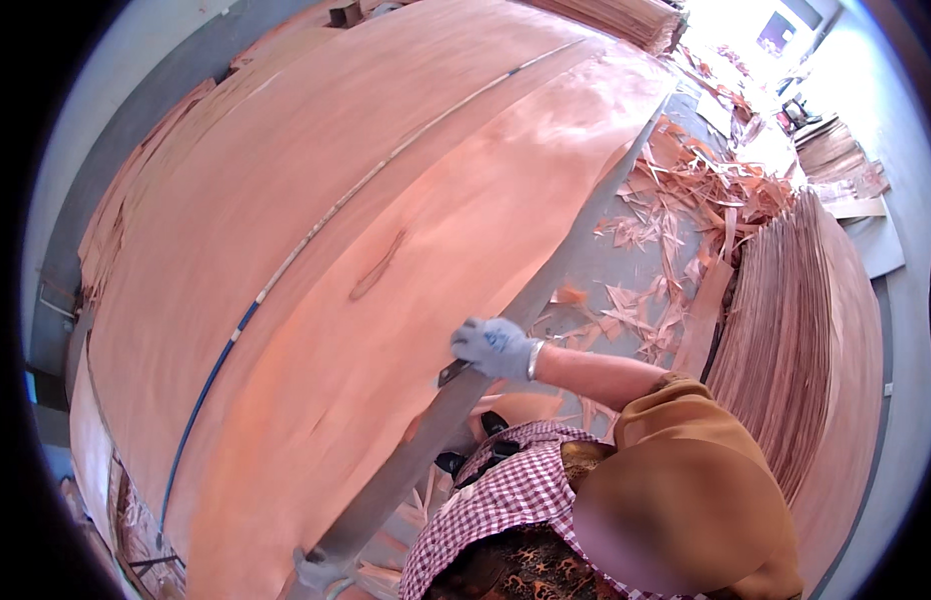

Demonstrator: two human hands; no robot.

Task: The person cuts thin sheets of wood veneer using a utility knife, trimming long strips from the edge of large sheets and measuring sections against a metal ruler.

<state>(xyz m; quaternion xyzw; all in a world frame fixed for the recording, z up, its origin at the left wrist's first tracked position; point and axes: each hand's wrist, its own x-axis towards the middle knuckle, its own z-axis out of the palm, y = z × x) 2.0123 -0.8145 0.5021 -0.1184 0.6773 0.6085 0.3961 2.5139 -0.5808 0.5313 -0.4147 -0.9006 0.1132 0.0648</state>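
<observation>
A large stack of thin reddish wood veneer sheets (316, 330) spreads in front of me, with a wrinkled top sheet. Along its near edge runs a long grey strip (426, 440). My right hand (496, 347), in a grey-white work glove, is closed at this edge. From under its fingers sticks a small dark flat metal piece (454, 372); the rest of it is covered. My left hand (321, 572), also gloved, is at the near end of the strip, low in the picture. Its fingers look bent, and what they hold is hidden.
A thin blue and white rod (316, 230) lies curved across the veneer. Torn veneer scraps (676, 240) litter the grey floor to the right. Beyond them a tall veneer pile (786, 330) stands by the wall. Another stack (626, 20) is at the far end.
</observation>
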